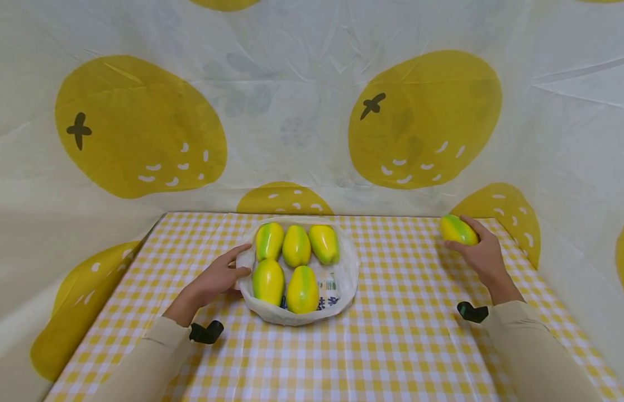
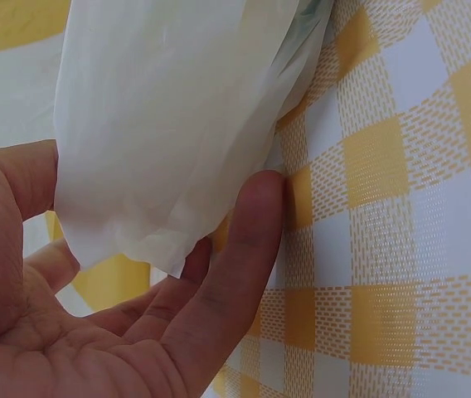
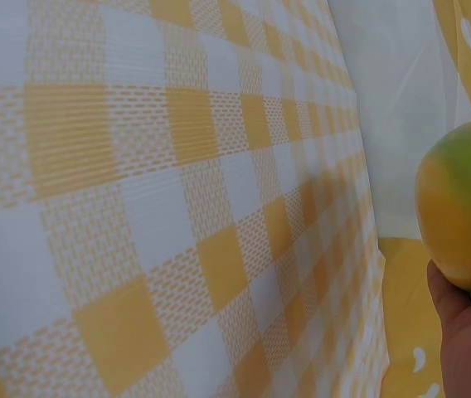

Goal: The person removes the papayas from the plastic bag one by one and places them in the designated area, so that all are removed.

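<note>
Head view: your right arm reaches toward the far right, the right hand (image 1: pixel 485 255) gripping a yellow-green fruit (image 1: pixel 457 229) above the checked tablecloth (image 1: pixel 402 335). Your left arm angles inward from the near left, the left hand (image 1: pixel 217 280) spread wide, touching the left side of the white bag (image 1: pixel 348 287) holding five similar fruits (image 1: pixel 296 245).

Six yellow-green fruits (image 1: pixel 297 246) show: five in one white bag (image 1: pixel 349 273), three in the back row and two in the front, plus one in the right hand (image 1: pixel 485 254). There is one left hand (image 1: pixel 217 278), two sleeves (image 1: pixel 535 346) and one checked cloth (image 1: pixel 402 335).
</note>
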A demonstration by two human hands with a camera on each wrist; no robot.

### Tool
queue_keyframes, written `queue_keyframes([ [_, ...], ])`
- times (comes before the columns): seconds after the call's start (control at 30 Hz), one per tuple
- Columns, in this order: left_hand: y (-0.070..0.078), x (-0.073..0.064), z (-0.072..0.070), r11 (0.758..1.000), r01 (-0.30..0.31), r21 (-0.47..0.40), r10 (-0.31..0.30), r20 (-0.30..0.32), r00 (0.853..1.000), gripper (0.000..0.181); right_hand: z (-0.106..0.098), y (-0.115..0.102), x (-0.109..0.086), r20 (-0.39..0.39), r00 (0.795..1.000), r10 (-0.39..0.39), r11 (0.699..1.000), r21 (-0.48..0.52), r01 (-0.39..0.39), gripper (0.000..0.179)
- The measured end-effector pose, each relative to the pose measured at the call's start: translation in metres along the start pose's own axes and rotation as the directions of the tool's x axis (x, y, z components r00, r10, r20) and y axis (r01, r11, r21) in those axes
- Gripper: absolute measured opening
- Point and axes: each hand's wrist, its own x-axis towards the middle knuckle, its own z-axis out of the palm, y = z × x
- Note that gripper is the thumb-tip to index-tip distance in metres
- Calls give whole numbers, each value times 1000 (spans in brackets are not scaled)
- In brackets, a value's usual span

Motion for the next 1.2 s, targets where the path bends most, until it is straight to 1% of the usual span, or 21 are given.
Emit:
queue_keyframes([
  [0.1, -1, 0, 0, 1000, -5, 6, 5, 4, 1000, 70, -1, 2, 0, -1, 1000, 4, 1000, 3, -4, 80],
  [0.13, -2, 1, 0, 1000, 2, -4, -2, -1, 1000, 69, -1, 3, -1, -2, 1000, 3, 1000, 4, -3, 81],
  [0.27, -3, 1, -1, 1000, -3, -15, 4, 7, 1000, 70, -1, 7, -2, -1, 1000, -4, 1000, 8, 4, 82],
  [0.4, -4, 2, -1, 1000, 4, -30, -4, 5, 1000, 70, -2, 8, -4, 5, 1000, 3, 1000, 7, -3, 83],
  [0.7, -3, 1, -2, 1000, -7, -18, 7, 8, 1000, 70, -4, 8, -5, 10, 999, 31, 1000, 0, -31, 85],
  [0.87, -1, 0, -2, 999, -23, -22, 24, 24, 999, 71, -5, 11, -4, 0, 1000, 25, 1000, -3, -25, 84],
  [1.2, -2, 1, -1, 1000, -19, -21, 20, 19, 1000, 72, -6, 18, -4, -5, 999, 31, 999, -20, -31, 84],
])
